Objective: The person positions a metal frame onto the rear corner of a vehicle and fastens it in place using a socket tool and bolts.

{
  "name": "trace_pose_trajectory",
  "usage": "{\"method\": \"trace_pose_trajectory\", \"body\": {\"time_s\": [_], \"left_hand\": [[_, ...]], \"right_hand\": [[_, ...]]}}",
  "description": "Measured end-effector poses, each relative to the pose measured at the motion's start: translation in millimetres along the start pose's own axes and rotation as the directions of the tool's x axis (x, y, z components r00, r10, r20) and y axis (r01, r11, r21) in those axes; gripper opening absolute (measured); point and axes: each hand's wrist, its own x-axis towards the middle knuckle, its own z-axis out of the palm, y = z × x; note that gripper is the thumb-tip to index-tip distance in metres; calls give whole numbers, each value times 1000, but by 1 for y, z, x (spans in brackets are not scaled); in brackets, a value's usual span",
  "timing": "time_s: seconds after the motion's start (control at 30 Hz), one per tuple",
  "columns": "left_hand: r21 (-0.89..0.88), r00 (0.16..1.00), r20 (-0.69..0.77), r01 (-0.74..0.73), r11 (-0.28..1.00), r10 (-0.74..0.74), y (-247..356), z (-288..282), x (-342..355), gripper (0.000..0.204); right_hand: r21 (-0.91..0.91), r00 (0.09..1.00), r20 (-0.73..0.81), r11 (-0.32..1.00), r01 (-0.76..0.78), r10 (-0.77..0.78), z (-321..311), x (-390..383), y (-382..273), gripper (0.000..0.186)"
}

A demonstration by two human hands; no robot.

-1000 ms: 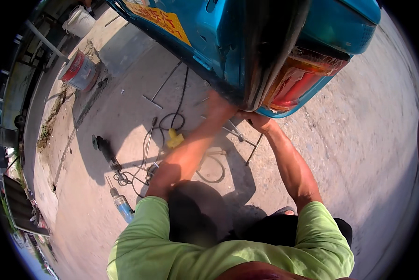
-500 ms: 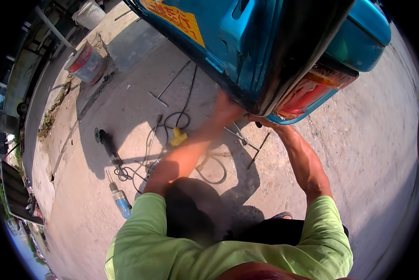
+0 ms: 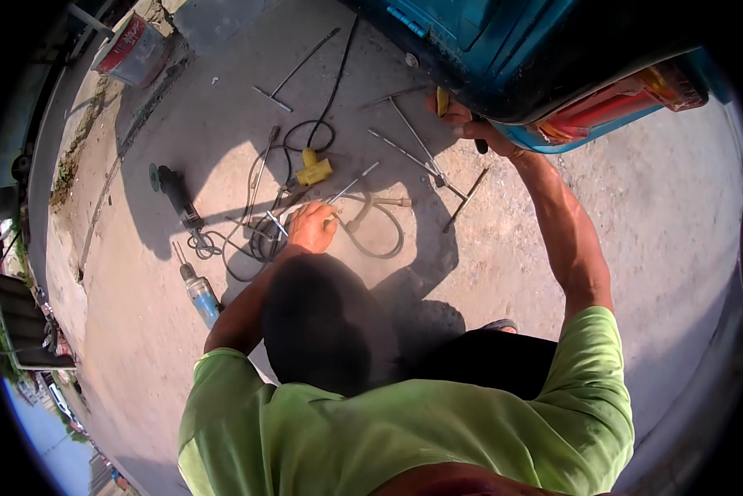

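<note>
My left hand (image 3: 312, 225) is low beside the metal rods (image 3: 355, 180) and cables on the concrete, its fingers curled; what is in them is unclear. My right hand (image 3: 491, 135) is under the lower corner of the blue vehicle panel (image 3: 425, 33), below the red tail lamp (image 3: 590, 112), closed on a black object (image 3: 481, 145). A small yellow piece (image 3: 442, 102) shows at its fingers. A yellow connector (image 3: 313, 169) lies on coiled cable above my left hand.
An angle grinder (image 3: 177, 198) and a blue power drill (image 3: 199, 293) lie at the left. T-handle wrenches (image 3: 466, 198) are spread under the vehicle. A bucket (image 3: 131, 50) stands at the upper left beside cracked concrete (image 3: 98, 165).
My left hand has left the vehicle corner and moved down-left to the rods. My right hand stays at the corner. The vehicle and the floor items sit higher in the picture.
</note>
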Motion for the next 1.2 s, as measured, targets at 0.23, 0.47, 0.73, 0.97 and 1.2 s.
{"method": "trace_pose_trajectory", "body": {"time_s": [0.23, 0.47, 0.73, 0.97, 1.2], "left_hand": [[-34, 985, -166, 32, 999, -37, -2, 5, 2, 27], [44, 994, 16, -105, 993, 105, 36, 41, 43, 34], [-729, 756, 625, 654, 199, -195, -3, 42, 31, 18], [-970, 990, 128, 138, -200, 63, 81, -102, 77, 41], [-940, 968, 161, 210, 268, -194, 125, -154, 125, 37]], "right_hand": [[106, 998, -51, 994, -27, 32, 4, 4, 11, 63], [103, 994, -16, 989, -103, 105, 0, 6, 17, 79], [61, 963, -199, 983, -175, 184, 37, 9, -36, 59], [898, 978, 65, 415, -143, 196, 12, 0, -22, 68], [229, 987, -113, 970, -84, 113, 13, 9, -11, 77]]}}
